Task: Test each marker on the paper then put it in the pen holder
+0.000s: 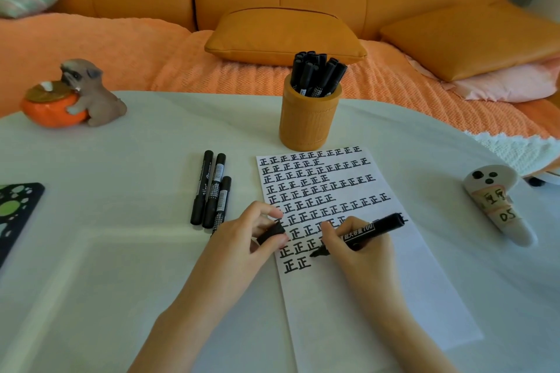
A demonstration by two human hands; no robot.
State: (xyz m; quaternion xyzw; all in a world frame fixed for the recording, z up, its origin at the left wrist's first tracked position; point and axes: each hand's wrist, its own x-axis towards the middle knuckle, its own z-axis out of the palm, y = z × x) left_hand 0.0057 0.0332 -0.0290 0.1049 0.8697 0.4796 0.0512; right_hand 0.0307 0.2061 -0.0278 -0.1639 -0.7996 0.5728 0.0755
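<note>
Three capped black markers (212, 191) lie side by side on the pale table (121, 251), just left of the paper (378, 297). The right hand (354, 254) pinches a fourth marker (372, 228) with a smooth black barrel and white lettering. Its tip is down at the lowest row of bold characters and its tail slants up to the right. The left hand (242, 239) pinches the cap (271, 235) just beside that tip, so capping looks a short move. The pen holder (309, 118) — a tan, ribbed cylinder crowded with markers — stands straight ahead, at the paper's far edge.
</note>
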